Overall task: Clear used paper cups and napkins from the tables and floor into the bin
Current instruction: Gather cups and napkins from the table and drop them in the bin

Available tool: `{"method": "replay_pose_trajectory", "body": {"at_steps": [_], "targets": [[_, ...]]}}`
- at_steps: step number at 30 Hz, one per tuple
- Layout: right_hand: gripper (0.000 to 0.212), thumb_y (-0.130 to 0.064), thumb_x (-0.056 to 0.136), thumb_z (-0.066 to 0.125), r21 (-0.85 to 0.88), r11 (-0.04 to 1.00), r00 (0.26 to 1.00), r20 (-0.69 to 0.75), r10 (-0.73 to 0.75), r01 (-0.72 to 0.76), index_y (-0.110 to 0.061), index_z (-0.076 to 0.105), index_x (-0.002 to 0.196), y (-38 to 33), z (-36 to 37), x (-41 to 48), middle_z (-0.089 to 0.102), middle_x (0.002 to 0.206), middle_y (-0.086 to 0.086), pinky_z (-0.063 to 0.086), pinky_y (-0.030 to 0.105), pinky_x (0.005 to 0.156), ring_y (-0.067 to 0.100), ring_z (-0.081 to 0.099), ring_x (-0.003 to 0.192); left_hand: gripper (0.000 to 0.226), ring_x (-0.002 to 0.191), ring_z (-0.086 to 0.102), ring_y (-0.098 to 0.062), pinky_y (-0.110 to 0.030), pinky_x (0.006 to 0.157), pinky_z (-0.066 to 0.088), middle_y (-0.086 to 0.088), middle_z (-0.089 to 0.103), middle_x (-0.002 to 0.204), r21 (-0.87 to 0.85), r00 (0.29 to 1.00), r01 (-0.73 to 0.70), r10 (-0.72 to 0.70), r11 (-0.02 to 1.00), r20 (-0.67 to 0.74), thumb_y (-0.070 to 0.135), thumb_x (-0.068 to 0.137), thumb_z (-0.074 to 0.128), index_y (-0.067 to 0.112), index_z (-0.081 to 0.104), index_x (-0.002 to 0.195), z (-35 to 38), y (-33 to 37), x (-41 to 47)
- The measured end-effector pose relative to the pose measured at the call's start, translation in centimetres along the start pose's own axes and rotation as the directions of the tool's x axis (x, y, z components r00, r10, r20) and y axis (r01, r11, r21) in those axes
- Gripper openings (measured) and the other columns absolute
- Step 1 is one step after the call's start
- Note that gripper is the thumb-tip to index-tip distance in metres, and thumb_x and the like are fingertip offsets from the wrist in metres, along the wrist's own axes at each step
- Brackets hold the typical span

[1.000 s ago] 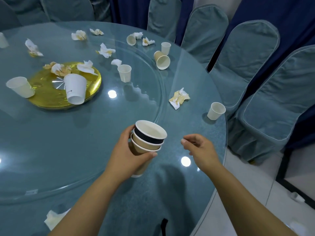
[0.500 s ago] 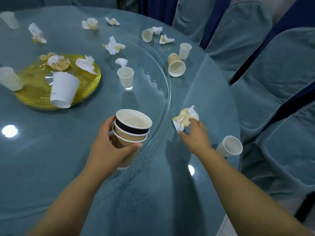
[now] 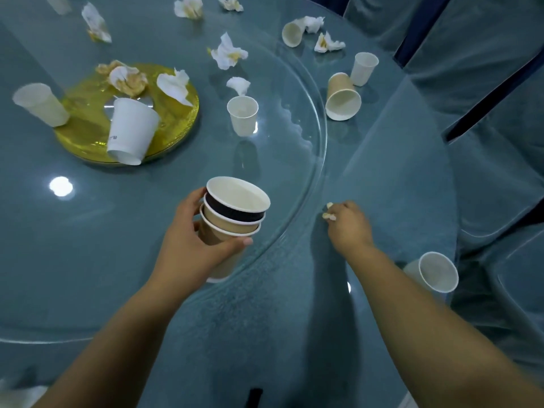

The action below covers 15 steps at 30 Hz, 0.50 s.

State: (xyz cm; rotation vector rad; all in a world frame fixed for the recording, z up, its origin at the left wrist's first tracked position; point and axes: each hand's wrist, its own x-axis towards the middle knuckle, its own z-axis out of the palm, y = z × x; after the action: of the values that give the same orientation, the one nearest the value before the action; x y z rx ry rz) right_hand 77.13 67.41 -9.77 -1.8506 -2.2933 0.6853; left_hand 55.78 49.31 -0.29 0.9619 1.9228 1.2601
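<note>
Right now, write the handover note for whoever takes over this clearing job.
Left hand: holds a stack of nested cups.
Right hand: closed on a crumpled napkin at the table's near edge.
Done: only those are collected. No bin in view.
Left: white cup lying beside the right forearm; upright cup on the glass turntable; tipped brown cup with an upright cup behind it; cups and napkins on and around the gold plate; more napkins and a tipped cup at the far side.

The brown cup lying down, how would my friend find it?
Start at the gold plate, then look across the glass turntable to its far right edge. The brown cup lies tipped over there, beside an upright white cup. It's the only brown one on the table.
</note>
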Motion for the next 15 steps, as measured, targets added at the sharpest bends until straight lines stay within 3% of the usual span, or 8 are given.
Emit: {"method": "replay_pose_trajectory", "body": {"at_steps": [3,6,10,12,15], "targets": [[0.019,-0.009,0.090,0.051,0.145,0.988,0.998,-0.016,0.061,-0.058,-0.006,0.065,0.101,-1.3,0.5,-2.8,0.061,0.107,0.018,0.037,0.027,0.075,0.034,0.057,0.098,0.100,0.106,0.052,0.004,-0.027,0.086,0.048,0.033,0.049,0.118,-0.032,0.999,0.024,-0.025,0.999,-0.023,0.041,0.041,0.092,0.048,0.038,0.125,-1.6,-0.2,-1.2],[0.009,-0.013,0.091,0.053,0.290,0.957,0.999,-0.039,0.033,-0.021,-0.012,0.062,0.092,-3.6,1.2,-7.1,0.061,0.093,0.010,0.037,0.028,0.070,0.029,0.056,0.087,0.100,0.111,0.053,-0.005,-0.036,0.092,0.050,0.028,0.051,0.121,-0.067,0.997,0.041,-0.046,0.997,-0.064,0.044,0.038,0.093,0.050,0.038,0.122,-4.0,-0.8,-2.7],[0.006,-0.014,0.090,0.057,0.456,0.886,0.996,-0.003,-0.094,0.085,-0.020,0.058,0.088,-8.3,2.2,-12.9,0.059,0.085,0.000,0.044,0.033,0.073,0.021,0.055,0.082,0.093,0.112,0.055,-0.005,-0.038,0.094,0.050,0.022,0.054,0.125,-0.125,0.988,0.039,-0.057,0.991,-0.144,0.049,0.038,0.083,0.050,0.042,0.120,-8.1,-2.1,-5.1],[0.003,-0.017,0.089,0.061,0.456,0.881,0.986,0.036,-0.161,0.127,-0.015,0.061,0.092,-10.8,3.0,-15.4,0.061,0.088,0.002,0.044,0.034,0.078,0.021,0.056,0.085,0.099,0.116,0.055,-0.009,-0.040,0.096,0.049,0.016,0.053,0.131,-0.141,0.981,0.039,-0.064,0.989,-0.184,0.049,0.039,0.083,0.040,0.042,0.128,-10.5,-3.0,-6.7],[0.018,-0.027,0.089,0.062,0.433,0.885,0.958,0.137,-0.254,0.172,-0.015,0.063,0.103,-14.6,4.9,-19.3,0.060,0.101,0.003,0.042,0.028,0.084,0.017,0.055,0.094,0.101,0.118,0.054,-0.011,-0.040,0.097,0.048,0.014,0.052,0.133,-0.161,0.964,0.042,-0.082,0.986,-0.254,0.048,0.041,0.084,0.036,0.041,0.132,-14.7,-4.5,-9.3]]}}
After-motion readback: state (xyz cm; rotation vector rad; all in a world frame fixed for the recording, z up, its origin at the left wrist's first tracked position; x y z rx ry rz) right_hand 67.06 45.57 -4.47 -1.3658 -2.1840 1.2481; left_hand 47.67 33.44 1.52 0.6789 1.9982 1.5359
